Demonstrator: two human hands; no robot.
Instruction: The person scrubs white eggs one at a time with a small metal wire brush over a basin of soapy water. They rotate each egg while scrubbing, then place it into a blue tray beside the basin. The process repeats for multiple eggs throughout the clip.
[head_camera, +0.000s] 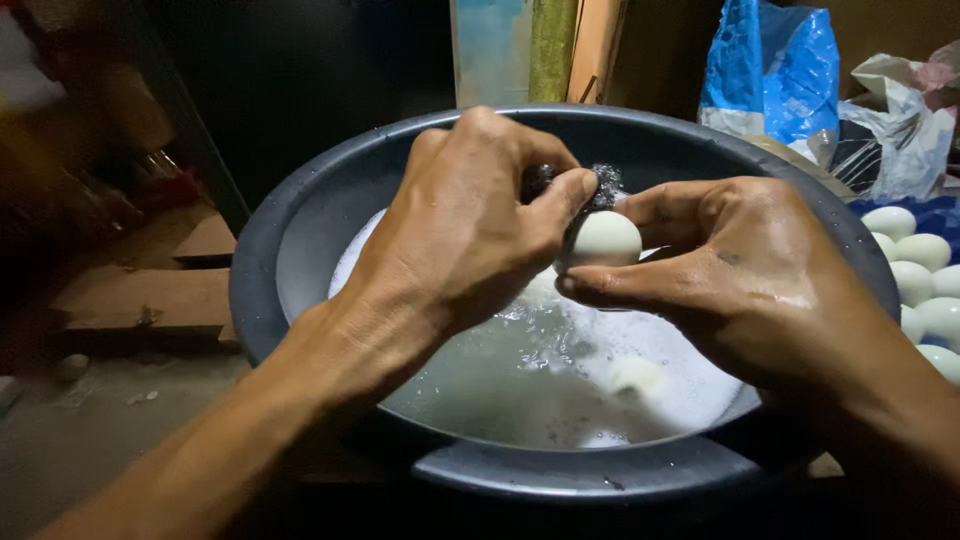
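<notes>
My right hand (745, 275) pinches a pale egg (601, 240) between thumb and fingers, holding it above the soapy water (560, 370) in the dark basin (300, 230). My left hand (470, 220) is closed on a dark scrubber (603, 183), pressing it against the top of the egg. Another egg (637, 375) lies under the foam. More eggs (915, 260) are piled just beside the basin on my right, with a blue bag (770, 65) behind them.
</notes>
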